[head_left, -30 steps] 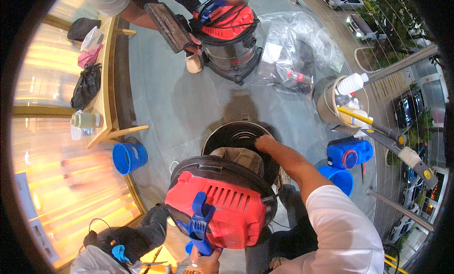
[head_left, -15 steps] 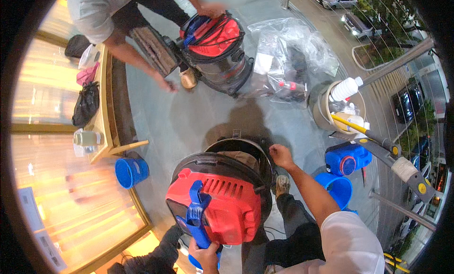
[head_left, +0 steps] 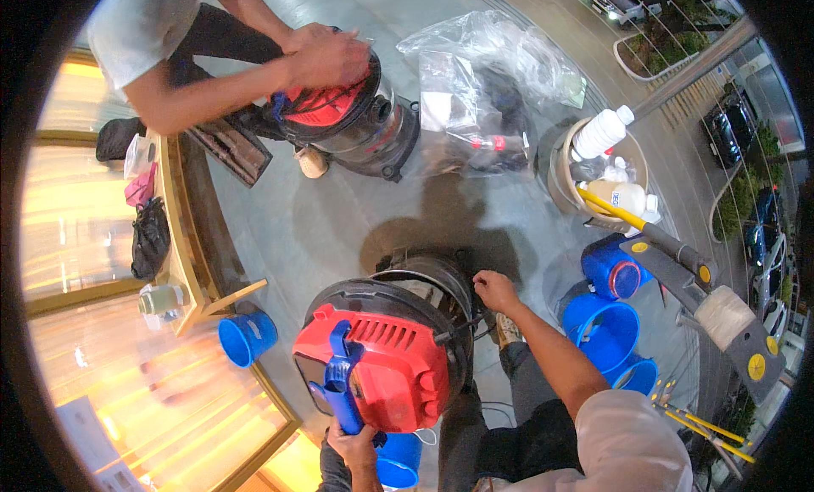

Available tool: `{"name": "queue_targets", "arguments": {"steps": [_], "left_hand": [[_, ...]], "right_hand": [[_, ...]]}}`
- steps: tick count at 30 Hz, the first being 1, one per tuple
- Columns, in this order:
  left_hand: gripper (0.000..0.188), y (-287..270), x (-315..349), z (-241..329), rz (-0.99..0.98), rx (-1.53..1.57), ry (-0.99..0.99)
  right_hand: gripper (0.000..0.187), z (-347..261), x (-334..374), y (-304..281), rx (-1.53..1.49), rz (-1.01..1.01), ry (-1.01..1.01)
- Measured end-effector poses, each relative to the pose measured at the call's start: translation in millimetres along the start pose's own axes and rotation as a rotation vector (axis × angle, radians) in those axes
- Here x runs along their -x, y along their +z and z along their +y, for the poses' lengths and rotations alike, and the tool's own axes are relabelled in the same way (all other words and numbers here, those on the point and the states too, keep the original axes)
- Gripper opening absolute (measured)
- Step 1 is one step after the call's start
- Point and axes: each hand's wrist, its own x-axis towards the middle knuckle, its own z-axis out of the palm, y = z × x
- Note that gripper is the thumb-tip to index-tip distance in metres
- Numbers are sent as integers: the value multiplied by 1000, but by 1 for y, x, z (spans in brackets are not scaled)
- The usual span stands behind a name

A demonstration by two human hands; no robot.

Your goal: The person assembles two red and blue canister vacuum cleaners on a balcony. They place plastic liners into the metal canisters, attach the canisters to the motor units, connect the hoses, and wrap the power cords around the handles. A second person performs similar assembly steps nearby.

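Note:
In front of me is a wet-dry vacuum cleaner, its red vacuum head (head_left: 398,373) tilted up toward me on a dark round drum (head_left: 437,276). The drum's far side shows open beneath the head's black rim. At the lower edge, my left hand (head_left: 352,445) is closed round the blue handle (head_left: 341,394) of the head. My right hand (head_left: 496,291) is at the drum's right edge, fingers bent together near a black clip or cord. What they hold, if anything, is hidden. A co-worker's hands (head_left: 331,58) rest on a second red vacuum cleaner (head_left: 318,106).
At the right stand a beige bucket (head_left: 560,174) of bottles, a blue jug (head_left: 606,267) and blue buckets (head_left: 600,322); a yellow-and-grey pole (head_left: 644,231) crosses there. A plastic bag (head_left: 445,68) lies beyond the vacuum. Another blue bucket (head_left: 248,338) sits beside the wooden ledge (head_left: 174,212).
My right hand has come in to the drum's edge. The tilted head has shifted slightly left in view, still in my left hand. The co-worker has brought both hands together over the second vacuum.

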Motion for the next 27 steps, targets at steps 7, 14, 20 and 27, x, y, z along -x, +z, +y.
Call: {"name": "queue_targets", "arguments": {"steps": [7,14,20,27], "left_hand": [[32,20,-7,-49,9,-197,-23],[31,62,-30,-82,-28,-396,-56],[28,67,-34,-70,-10,-481,-51],[32,70,-13,-57,70,-547,20]], "right_hand": [[19,3,-4,-10,12,-26,-57],[18,0,-16,-9,-25,-50,-75],[23,-27,-43,-5,-178,-125,-73],[43,-72,-62,28,-504,-480,-188]]}}
